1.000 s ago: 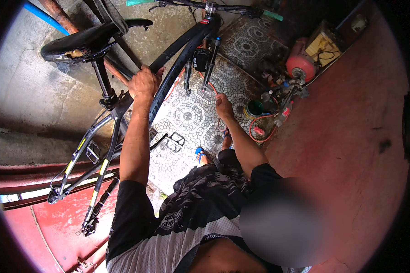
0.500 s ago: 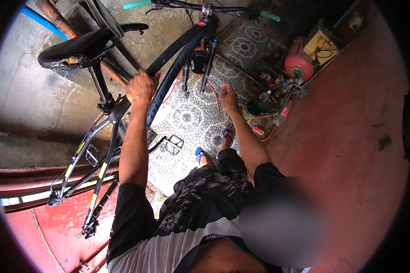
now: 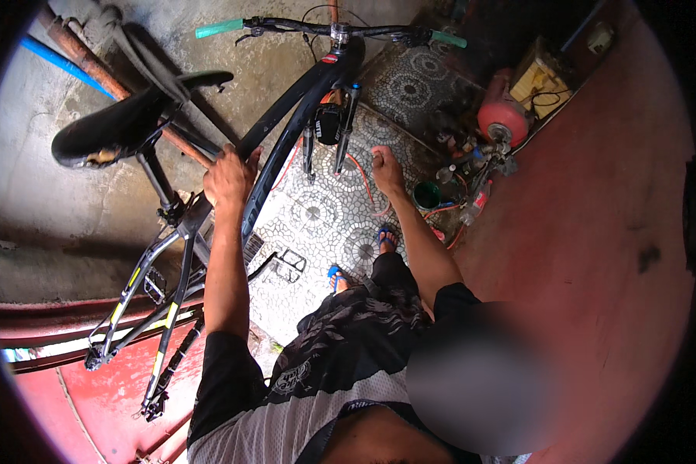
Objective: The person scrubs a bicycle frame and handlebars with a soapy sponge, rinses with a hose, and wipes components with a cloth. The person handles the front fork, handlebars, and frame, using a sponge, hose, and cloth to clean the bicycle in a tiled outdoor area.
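A dark bicycle frame without wheels fills the left side, its handlebar with green grips at the far end. My left hand is closed round the top tube, ahead of the black saddle. A grey strap reaches the saddle's nose. Right of the bare front fork, my right hand is held up with curled fingers, apart from the bicycle. What it holds, if anything, I cannot make out. A pedal sticks out over the floor.
To the right lie a dark green-lined tub, a plastic bottle and cluttered small items. A red tank stands behind them. An orange hose trails over the patterned floor. A brown pole leans at the left wall.
The bicycle appears slightly lower and further left in view, and my left hand has shifted with it. My right hand stays nearly in place, its fingers still curled.
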`<act>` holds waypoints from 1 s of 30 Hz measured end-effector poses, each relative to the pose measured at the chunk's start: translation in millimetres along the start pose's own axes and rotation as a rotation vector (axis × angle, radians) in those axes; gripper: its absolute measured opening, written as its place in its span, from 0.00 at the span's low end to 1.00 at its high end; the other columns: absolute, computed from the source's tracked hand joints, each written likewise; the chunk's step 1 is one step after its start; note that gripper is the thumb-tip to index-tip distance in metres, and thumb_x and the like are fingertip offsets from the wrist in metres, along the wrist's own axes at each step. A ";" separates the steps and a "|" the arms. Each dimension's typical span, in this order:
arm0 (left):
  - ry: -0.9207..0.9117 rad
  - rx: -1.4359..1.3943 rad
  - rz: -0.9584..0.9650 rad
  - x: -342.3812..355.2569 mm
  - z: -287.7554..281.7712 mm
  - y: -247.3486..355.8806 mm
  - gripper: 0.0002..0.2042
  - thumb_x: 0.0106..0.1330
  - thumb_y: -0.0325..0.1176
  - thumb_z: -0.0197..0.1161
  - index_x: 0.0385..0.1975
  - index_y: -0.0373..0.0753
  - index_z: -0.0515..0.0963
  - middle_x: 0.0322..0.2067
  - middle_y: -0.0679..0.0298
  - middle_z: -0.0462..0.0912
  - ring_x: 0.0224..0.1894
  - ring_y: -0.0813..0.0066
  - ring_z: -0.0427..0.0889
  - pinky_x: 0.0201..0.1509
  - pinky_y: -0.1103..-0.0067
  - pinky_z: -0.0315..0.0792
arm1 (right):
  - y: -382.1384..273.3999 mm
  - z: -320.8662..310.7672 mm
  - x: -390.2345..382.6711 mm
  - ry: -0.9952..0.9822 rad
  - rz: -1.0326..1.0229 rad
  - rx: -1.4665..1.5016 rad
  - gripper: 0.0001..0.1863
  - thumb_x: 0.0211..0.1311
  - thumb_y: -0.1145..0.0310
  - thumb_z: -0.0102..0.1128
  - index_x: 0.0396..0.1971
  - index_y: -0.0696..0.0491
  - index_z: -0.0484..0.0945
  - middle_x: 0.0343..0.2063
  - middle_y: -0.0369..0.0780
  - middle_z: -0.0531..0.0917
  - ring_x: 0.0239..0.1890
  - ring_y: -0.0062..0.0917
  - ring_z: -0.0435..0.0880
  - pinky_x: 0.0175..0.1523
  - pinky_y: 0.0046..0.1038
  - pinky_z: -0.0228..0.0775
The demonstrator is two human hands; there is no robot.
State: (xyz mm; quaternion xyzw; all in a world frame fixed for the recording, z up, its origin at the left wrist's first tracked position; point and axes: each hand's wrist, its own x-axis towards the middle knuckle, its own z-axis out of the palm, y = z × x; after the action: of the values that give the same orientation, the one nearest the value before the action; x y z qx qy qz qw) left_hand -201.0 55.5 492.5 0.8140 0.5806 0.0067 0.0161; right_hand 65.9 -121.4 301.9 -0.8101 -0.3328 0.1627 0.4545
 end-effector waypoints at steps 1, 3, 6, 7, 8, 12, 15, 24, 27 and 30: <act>0.068 0.010 0.032 -0.8 0.7 1.3 0.31 0.66 0.62 0.58 0.49 0.36 0.76 0.44 0.50 0.85 0.50 0.49 0.84 0.50 0.59 0.77 | -2.9 -2.9 6.7 0.000 -0.051 0.036 0.12 0.74 0.63 0.46 0.51 0.47 0.74 0.40 0.48 0.85 0.43 0.44 0.85 0.47 0.42 0.76; 0.175 0.030 0.081 -4.9 1.6 5.6 0.29 0.65 0.59 0.61 0.49 0.37 0.76 0.44 0.51 0.83 0.51 0.50 0.82 0.51 0.59 0.75 | -9.2 -8.7 23.1 -0.078 -0.083 0.085 0.11 0.74 0.64 0.47 0.51 0.48 0.74 0.41 0.47 0.85 0.43 0.42 0.86 0.47 0.40 0.76; 0.495 -0.039 0.200 -13.1 12.8 25.0 0.21 0.63 0.47 0.68 0.48 0.40 0.76 0.46 0.55 0.78 0.53 0.54 0.75 0.55 0.60 0.69 | -15.5 -12.6 50.7 -0.219 -0.045 0.097 0.10 0.73 0.67 0.50 0.51 0.47 0.72 0.40 0.48 0.85 0.42 0.47 0.85 0.45 0.42 0.76; 0.615 -0.070 0.253 -16.3 20.6 35.4 0.20 0.62 0.45 0.69 0.48 0.41 0.76 0.47 0.55 0.77 0.53 0.54 0.74 0.55 0.60 0.68 | -15.4 -13.9 61.3 -0.232 -0.024 0.076 0.10 0.73 0.67 0.50 0.50 0.46 0.73 0.39 0.48 0.85 0.41 0.48 0.85 0.44 0.43 0.76; 0.575 -0.169 0.296 -20.0 32.4 48.7 0.20 0.60 0.40 0.71 0.50 0.43 0.76 0.48 0.56 0.75 0.53 0.56 0.71 0.55 0.59 0.67 | -15.7 -14.4 69.8 -0.245 -0.003 0.053 0.09 0.72 0.67 0.50 0.49 0.46 0.73 0.38 0.48 0.85 0.40 0.49 0.85 0.43 0.44 0.76; 0.085 -0.896 0.365 -4.5 114.5 131.9 0.16 0.65 0.32 0.67 0.52 0.40 0.78 0.48 0.55 0.81 0.54 0.52 0.76 0.60 0.62 0.69 | -12.9 -31.2 94.7 -0.420 -0.163 0.148 0.08 0.74 0.65 0.49 0.47 0.49 0.74 0.35 0.49 0.85 0.38 0.48 0.86 0.42 0.43 0.76; -0.392 -1.949 -0.600 39.2 170.6 185.7 0.18 0.69 0.32 0.63 0.58 0.39 0.72 0.56 0.60 0.75 0.53 0.56 0.78 0.59 0.61 0.73 | -16.1 -62.9 106.1 -0.668 -0.453 0.390 0.11 0.76 0.68 0.45 0.49 0.53 0.75 0.37 0.44 0.83 0.38 0.33 0.85 0.45 0.34 0.75; -0.393 -1.973 -0.570 109.6 228.1 354.6 0.21 0.76 0.51 0.52 0.38 0.34 0.77 0.22 0.69 0.71 0.19 0.80 0.66 0.23 0.82 0.65 | -5.0 -159.0 195.4 -0.805 -0.381 0.382 0.09 0.74 0.68 0.49 0.49 0.52 0.74 0.39 0.49 0.85 0.44 0.46 0.87 0.46 0.39 0.77; -0.600 -1.902 -0.532 138.5 207.5 406.1 0.34 0.71 0.66 0.49 0.37 0.32 0.77 0.28 0.61 0.77 0.27 0.70 0.75 0.34 0.75 0.72 | 2.2 -192.6 228.8 -0.645 -0.374 0.260 0.09 0.75 0.66 0.49 0.50 0.50 0.73 0.38 0.51 0.84 0.43 0.48 0.86 0.44 0.42 0.77; -0.889 -2.053 -0.323 159.3 171.8 468.9 0.44 0.65 0.72 0.51 0.52 0.26 0.75 0.40 0.53 0.81 0.43 0.63 0.81 0.52 0.71 0.75 | 11.4 -237.4 260.6 -0.495 -0.278 0.229 0.10 0.76 0.65 0.49 0.50 0.50 0.74 0.36 0.50 0.85 0.43 0.48 0.86 0.43 0.42 0.76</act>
State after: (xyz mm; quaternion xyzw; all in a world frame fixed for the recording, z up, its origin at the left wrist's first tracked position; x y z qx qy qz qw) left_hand 299.0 50.4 335.5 0.2613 0.3416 0.1884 0.8829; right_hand 393.8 -95.6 429.1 -0.6361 -0.5204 0.3279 0.4659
